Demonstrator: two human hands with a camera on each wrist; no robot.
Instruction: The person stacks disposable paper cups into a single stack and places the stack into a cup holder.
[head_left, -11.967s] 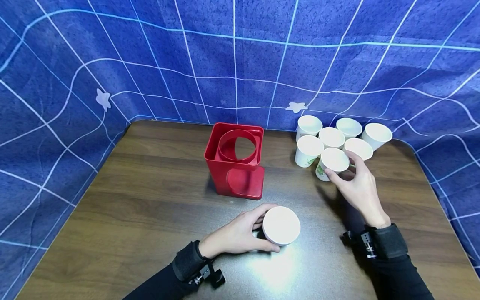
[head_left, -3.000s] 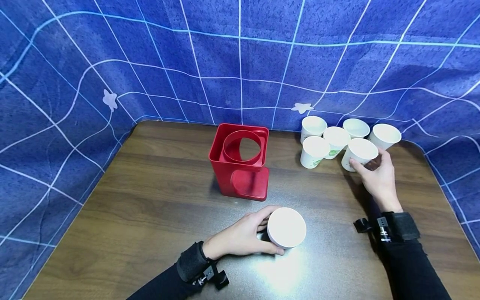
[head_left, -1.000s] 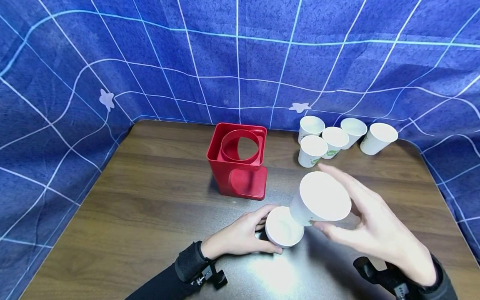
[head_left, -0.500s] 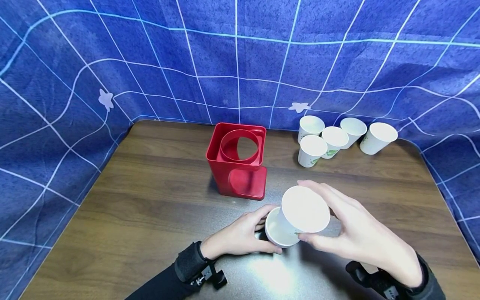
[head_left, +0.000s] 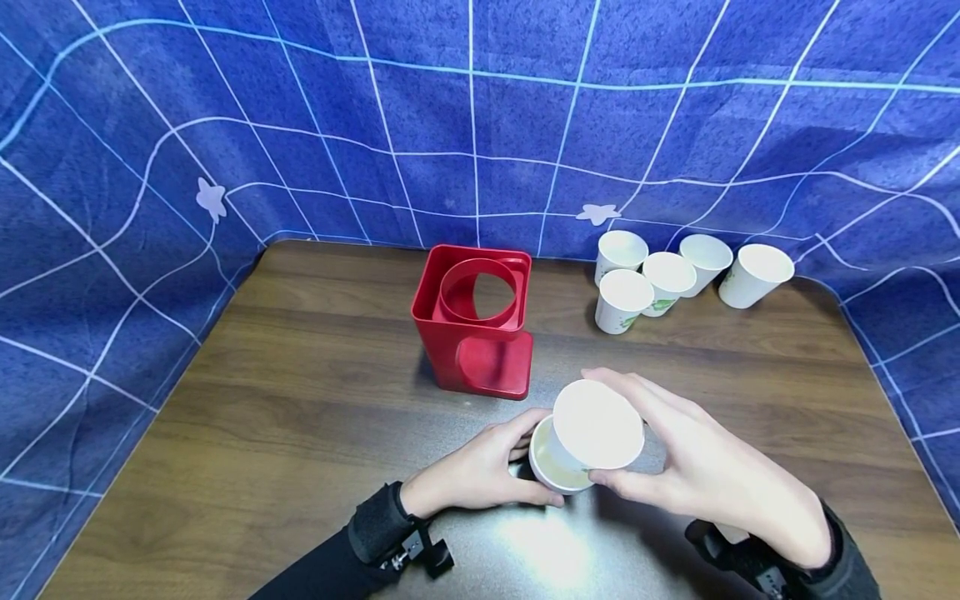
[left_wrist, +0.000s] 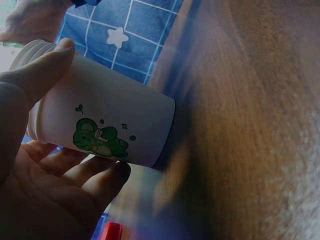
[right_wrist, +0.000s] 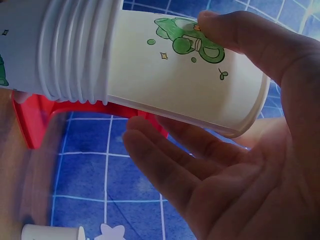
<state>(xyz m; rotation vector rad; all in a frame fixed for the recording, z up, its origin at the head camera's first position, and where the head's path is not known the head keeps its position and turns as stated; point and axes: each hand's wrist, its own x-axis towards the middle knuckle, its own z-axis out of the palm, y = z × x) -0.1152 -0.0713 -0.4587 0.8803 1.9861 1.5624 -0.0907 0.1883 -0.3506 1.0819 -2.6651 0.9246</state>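
Note:
My left hand (head_left: 487, 467) holds a stack of nested white paper cups (left_wrist: 112, 100) upright on the table, thumb on one side and fingers on the other. A green cartoon animal is printed on the outer cup, and several stacked rims (right_wrist: 75, 55) show in the right wrist view. With thumb and fingers my right hand (head_left: 705, 458) grips another paper cup (head_left: 597, 423), slightly tilted. This cup's lower part is inside the mouth of the stack, and its rim stands well above the stack's rims.
Several single paper cups (head_left: 625, 300) stand mouth up at the back right of the wooden table (head_left: 315, 400). A red plastic square holder (head_left: 435, 354) with a round ring inside stands at the middle back. Blue patterned cloth (head_left: 420, 108) hangs behind the table.
My right hand has taken cups from the back right group, which has shrunk. Lately it brought one cup left and down into the stack's mouth. My left hand has stayed in place.

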